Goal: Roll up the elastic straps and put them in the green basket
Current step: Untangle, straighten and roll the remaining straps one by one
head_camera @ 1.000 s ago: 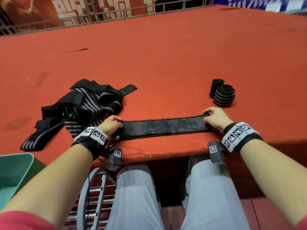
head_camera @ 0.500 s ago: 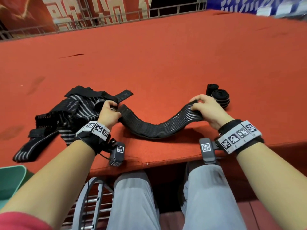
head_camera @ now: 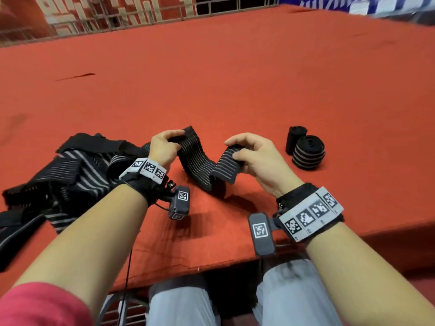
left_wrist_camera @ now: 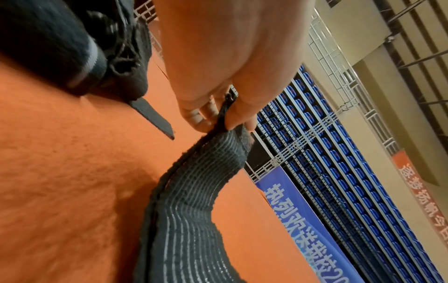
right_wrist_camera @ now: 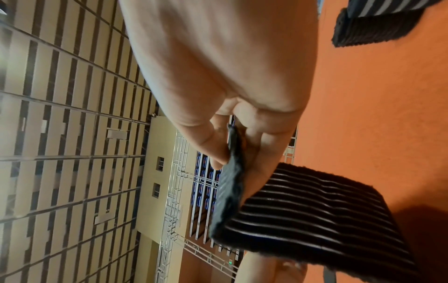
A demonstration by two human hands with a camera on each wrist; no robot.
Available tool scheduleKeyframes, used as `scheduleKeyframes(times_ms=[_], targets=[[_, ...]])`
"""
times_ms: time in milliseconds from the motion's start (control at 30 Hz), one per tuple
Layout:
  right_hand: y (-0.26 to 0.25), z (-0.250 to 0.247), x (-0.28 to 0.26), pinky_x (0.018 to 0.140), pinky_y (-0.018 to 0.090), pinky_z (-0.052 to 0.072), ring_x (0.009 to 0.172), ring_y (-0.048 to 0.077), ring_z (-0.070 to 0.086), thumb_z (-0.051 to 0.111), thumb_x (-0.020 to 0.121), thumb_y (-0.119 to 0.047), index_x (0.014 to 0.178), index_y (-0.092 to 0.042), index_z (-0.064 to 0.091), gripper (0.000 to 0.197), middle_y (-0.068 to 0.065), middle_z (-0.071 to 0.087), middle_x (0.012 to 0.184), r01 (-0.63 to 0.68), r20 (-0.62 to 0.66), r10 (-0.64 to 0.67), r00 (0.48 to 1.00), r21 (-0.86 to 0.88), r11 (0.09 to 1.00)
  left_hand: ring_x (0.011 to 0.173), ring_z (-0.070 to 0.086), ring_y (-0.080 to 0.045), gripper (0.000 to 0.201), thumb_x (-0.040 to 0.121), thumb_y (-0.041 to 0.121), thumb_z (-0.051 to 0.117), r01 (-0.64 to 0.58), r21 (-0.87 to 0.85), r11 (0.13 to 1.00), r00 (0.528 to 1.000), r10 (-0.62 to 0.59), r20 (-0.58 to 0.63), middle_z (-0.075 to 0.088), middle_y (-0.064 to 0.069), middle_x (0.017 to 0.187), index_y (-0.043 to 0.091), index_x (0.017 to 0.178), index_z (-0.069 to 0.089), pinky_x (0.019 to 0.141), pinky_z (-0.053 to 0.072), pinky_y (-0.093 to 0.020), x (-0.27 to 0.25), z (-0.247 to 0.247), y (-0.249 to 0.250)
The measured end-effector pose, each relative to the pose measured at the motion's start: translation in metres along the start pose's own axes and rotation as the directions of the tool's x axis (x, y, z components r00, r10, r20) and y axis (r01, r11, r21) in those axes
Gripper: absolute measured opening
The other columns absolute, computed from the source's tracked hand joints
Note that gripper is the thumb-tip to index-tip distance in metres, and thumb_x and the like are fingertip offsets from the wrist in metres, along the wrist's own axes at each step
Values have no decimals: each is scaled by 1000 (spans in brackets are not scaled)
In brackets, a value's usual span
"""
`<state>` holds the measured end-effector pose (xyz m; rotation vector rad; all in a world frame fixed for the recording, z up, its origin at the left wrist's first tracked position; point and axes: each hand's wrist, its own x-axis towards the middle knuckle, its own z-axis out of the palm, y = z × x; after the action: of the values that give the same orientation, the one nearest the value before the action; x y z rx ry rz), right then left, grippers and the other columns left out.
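Observation:
A black elastic strap [head_camera: 204, 164] with thin grey stripes sags in a V between my two hands above the red table. My left hand [head_camera: 164, 147] pinches one end, thumb against fingers, and the left wrist view shows the strap [left_wrist_camera: 194, 201] running down from that left hand [left_wrist_camera: 225, 116]. The other end is pinched by my right hand [head_camera: 244, 151]. In the right wrist view the strap [right_wrist_camera: 303, 212] hangs from my right hand [right_wrist_camera: 230, 151]. Two rolled straps [head_camera: 308, 152] stand to the right. The green basket is out of view.
A heap of loose black striped straps [head_camera: 68, 175] lies at the left by my left wrist. The red felt table [head_camera: 235, 78] stretches far back to a railing. Its front edge [head_camera: 211, 262] runs just above my knees.
Both hands have lifted the strap off the table and come closer together, so the strap went from lying flat to a slack curve to a deep fold.

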<state>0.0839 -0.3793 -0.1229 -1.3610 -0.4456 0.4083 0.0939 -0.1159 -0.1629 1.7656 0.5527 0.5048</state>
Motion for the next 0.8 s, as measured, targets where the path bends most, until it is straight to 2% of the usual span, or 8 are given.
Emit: scheduleKeyframes(times_ms=[167, 200, 267, 367, 467, 567, 667, 800], targets=[[14, -1, 5, 65, 28, 54, 79, 13, 61, 49, 86, 16, 93, -11, 68, 33, 2, 64, 87, -15, 16, 14, 1000, 78, 997, 87, 64, -18, 41, 81, -17, 57, -6, 81, 997, 999, 10, -39, 67, -8, 98, 14, 103, 69, 75, 54, -22, 22, 12, -15], [19, -2, 4, 65, 29, 54, 78, 14, 61, 49, 86, 16, 91, -11, 68, 33, 1, 64, 85, -27, 11, 26, 1000, 81, 996, 83, 63, -12, 40, 81, -16, 58, 4, 113, 994, 1000, -2, -16, 65, -8, 99, 12, 108, 69, 73, 53, -17, 22, 14, -19], [27, -3, 2, 66, 30, 53, 78, 15, 61, 48, 86, 16, 90, -11, 67, 33, 2, 64, 84, -55, -1, 55, 998, 81, 995, 61, 57, -1, 41, 83, -14, 61, 36, 177, 984, 999, -42, 31, 63, -4, 85, 9, 117, 66, 56, 48, -12, 18, 16, -26], [34, -8, -4, 67, 31, 53, 80, 17, 61, 48, 85, 15, 89, -11, 67, 33, 4, 64, 84, -84, -25, 86, 996, 73, 994, 43, 53, -9, 41, 83, -9, 61, 98, 227, 969, 992, -112, 51, 62, -2, 72, 14, 117, 63, 43, 46, -25, 6, 14, -38], [37, -12, -12, 67, 33, 53, 80, 20, 61, 48, 86, 14, 88, -11, 68, 33, 6, 64, 85, -101, -46, 106, 993, 86, 991, 36, 50, -5, 38, 85, -7, 60, 133, 223, 966, 987, -149, 53, 63, -2, 75, 13, 117, 62, 40, 44, -24, -16, 12, -40], [37, -17, -24, 67, 35, 55, 80, 20, 63, 49, 87, 12, 88, -11, 69, 31, 7, 65, 86, -108, -61, 113, 992, 84, 991, 43, 51, -4, 27, 87, -9, 59, 159, 146, 976, 985, -167, 43, 58, -2, 79, 11, 104, 63, 40, 40, -16, -50, 13, -33], [36, -19, -42, 59, 33, 56, 72, 15, 64, 50, 89, 9, 89, -10, 70, 28, 7, 65, 85, -119, -90, 121, 989, 26, 993, 60, 50, -11, 26, 90, -6, 55, 222, 73, 972, 968, -228, 103, 56, -1, 79, 19, 89, 59, 42, 38, -15, -94, 16, -28], [40, -23, -68, 43, 24, 45, 69, 18, 58, 37, 86, 6, 91, -9, 74, 40, 12, 63, 90, -196, -144, 196, 970, 20, 980, 61, 58, -18, 25, 92, -5, 48, 309, -56, 950, 937, -293, 191, 62, -5, 77, 16, 100, 58, 44, 46, -22, -153, 23, -29]])
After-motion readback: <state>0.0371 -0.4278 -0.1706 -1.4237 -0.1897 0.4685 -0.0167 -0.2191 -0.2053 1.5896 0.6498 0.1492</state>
